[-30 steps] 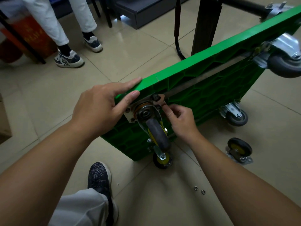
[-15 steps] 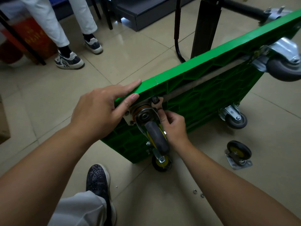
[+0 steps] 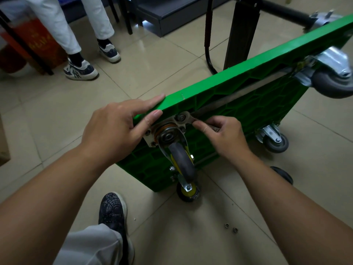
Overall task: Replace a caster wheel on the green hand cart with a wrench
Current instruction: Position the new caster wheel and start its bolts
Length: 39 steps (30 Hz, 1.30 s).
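Note:
The green hand cart (image 3: 248, 96) stands tipped on its side, its ribbed underside toward me. A grey caster wheel (image 3: 181, 163) on a metal plate sits at the near upper corner. The head of a small wrench (image 3: 184, 118) sits on a bolt at the plate's top right. My right hand (image 3: 225, 135) grips the wrench handle, which is mostly hidden under the fingers. My left hand (image 3: 118, 129) lies with straight fingers on the cart's top edge, one fingertip touching the plate's upper left.
Another caster (image 3: 188, 192) with a yellow hub rests on the floor below the cart. Two small washers (image 3: 231, 227) lie on the tiles. A loose black wheel (image 3: 283, 175) peeks out behind my right forearm. A seated person's legs and shoes (image 3: 81, 70) are at the upper left.
My right hand has swung up and to the right with the wrench handle, turning the wrench about the bolt. My left hand has stayed on the cart's edge.

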Available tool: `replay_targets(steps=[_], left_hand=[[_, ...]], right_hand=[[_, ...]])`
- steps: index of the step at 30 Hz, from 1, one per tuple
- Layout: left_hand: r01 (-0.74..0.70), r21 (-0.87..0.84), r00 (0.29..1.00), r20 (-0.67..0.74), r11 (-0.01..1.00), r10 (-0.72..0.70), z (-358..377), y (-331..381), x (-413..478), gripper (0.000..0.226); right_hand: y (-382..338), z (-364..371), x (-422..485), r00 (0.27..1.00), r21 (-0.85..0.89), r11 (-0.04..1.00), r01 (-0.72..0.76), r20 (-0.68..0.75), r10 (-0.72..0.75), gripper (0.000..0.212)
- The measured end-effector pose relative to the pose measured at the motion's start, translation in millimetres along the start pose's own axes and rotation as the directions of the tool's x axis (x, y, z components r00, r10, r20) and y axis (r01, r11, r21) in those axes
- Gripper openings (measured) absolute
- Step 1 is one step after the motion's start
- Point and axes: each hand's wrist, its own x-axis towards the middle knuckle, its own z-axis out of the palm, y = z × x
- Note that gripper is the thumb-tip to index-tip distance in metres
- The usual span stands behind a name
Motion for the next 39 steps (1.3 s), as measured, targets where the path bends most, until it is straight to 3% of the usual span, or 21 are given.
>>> replay_targets(steps=[3, 6, 8, 11, 15, 17, 19, 22, 24, 26, 27, 28, 30, 31, 32, 33, 35, 37, 39], left_hand=[[-0.001, -0.005, 1.000, -0.011, 1.000, 0.001, 0.4, -0.7, -0.1, 0.042], [-0.015, -0.002, 1.000, -0.011, 1.000, 0.015, 1.6, -0.8, -0.1, 0.040], [-0.022, -0.008, 1.000, -0.018, 1.000, 0.022, 2.3, 0.6, 0.1, 0.039], [-0.038, -0.002, 0.999, -0.019, 0.999, 0.038, 2.3, 1.7, -0.1, 0.040], [-0.036, 0.003, 0.999, -0.003, 0.999, 0.036, 2.5, 4.0, -2.1, 0.044], [-0.038, 0.005, 0.999, -0.005, 0.999, 0.038, 2.3, 4.9, -1.1, 0.042], [-0.037, 0.002, 0.999, -0.013, 0.999, 0.037, 1.9, 5.9, 0.1, 0.040], [-0.015, -0.023, 1.000, -0.008, 1.000, 0.015, 1.3, 6.5, -0.1, 0.044], [-0.016, -0.005, 1.000, 0.009, 1.000, 0.016, 1.0, 5.7, -0.1, 0.043], [-0.007, 0.006, 1.000, 0.022, 1.000, 0.007, 0.6, 5.1, 0.6, 0.043], [0.001, 0.009, 1.000, 0.028, 1.000, -0.001, 0.7, 5.5, 0.8, 0.043], [0.007, 0.010, 0.999, 0.037, 1.000, -0.007, 0.5, 6.2, 1.1, 0.044], [0.017, 0.008, 0.999, 0.048, 1.000, -0.018, 0.2, 7.2, 0.5, 0.045], [0.024, 0.009, 0.999, 0.046, 1.000, -0.024, -0.6, 7.7, 0.0, 0.045], [0.028, 0.012, 0.999, 0.045, 1.000, -0.028, -1.2, 8.1, -0.5, 0.046], [0.026, 0.015, 0.999, 0.044, 1.000, -0.026, -1.5, 8.7, -0.5, 0.046], [0.016, 0.015, 0.999, 0.036, 1.000, -0.017, -2.1, 8.8, -0.2, 0.047], [0.007, 0.005, 1.000, 0.024, 1.000, -0.007, -1.9, 8.1, 0.4, 0.047], [0.001, 0.005, 1.000, 0.011, 1.000, -0.001, -1.0, 8.1, 0.0, 0.046]], right_hand=[[-1.5, -1.7, -5.4, 0.998, -0.113, 0.991, 0.068, -0.006, -0.069, 0.070], [-4.5, -8.8, -9.0, 0.991, -0.281, 0.951, 0.132, 0.047, -0.123, 0.064], [-12.5, -23.6, -4.2, 0.973, -0.437, 0.870, 0.228, 0.063, -0.223, 0.063], [-47.2, -56.5, 13.9, 0.883, -0.686, 0.604, 0.405, 0.123, -0.452, 0.067], [-107.2, -77.5, 24.8, 0.782, -0.824, 0.233, 0.516, 0.344, -0.519, 0.060], [-141.2, -72.3, 21.9, 0.697, -0.820, -0.007, 0.573, 0.492, -0.521, 0.049], [-170.6, -61.1, 21.4, 0.623, -0.737, -0.205, 0.644, 0.661, -0.418, 0.039], [-185.5, -46.8, 19.1, 0.479, -0.627, -0.379, 0.680, 0.772, -0.417, 0.039], [-180.0, -51.5, 21.2, 0.469, -0.650, -0.441, 0.619, 0.756, -0.457, 0.037], [-167.4, -67.8, 22.6, 0.464, -0.689, -0.390, 0.611, 0.711, -0.529, 0.037], [-158.0, -78.3, 21.9, 0.476, -0.708, -0.274, 0.651, 0.662, -0.579, 0.041], [-145.8, -88.7, 19.8, 0.523, -0.718, -0.073, 0.692, 0.568, -0.635, 0.048], [-120.5, -100.0, 5.7, 0.723, -0.637, 0.463, 0.616, 0.223, -0.654, 0.057], [-106.8, -97.6, -5.1, 0.835, -0.505, 0.714, 0.485, 0.024, -0.550, 0.057], [-93.4, -89.9, -15.2, 0.911, -0.295, 0.892, 0.344, -0.125, -0.393, 0.056], [-79.2, -78.5, -24.1, 0.948, -0.073, 0.972, 0.223, -0.217, -0.234, 0.053], [-53.0, -49.8, -38.5, 0.950, 0.202, 0.977, 0.073, -0.312, -0.006, 0.049], [-30.8, -21.7, -51.4, 0.942, 0.314, 0.949, -0.011, -0.315, 0.115, 0.045], [-14.2, 0.5, -60.4, 0.952, 0.345, 0.938, -0.025, -0.277, 0.128, 0.042]])
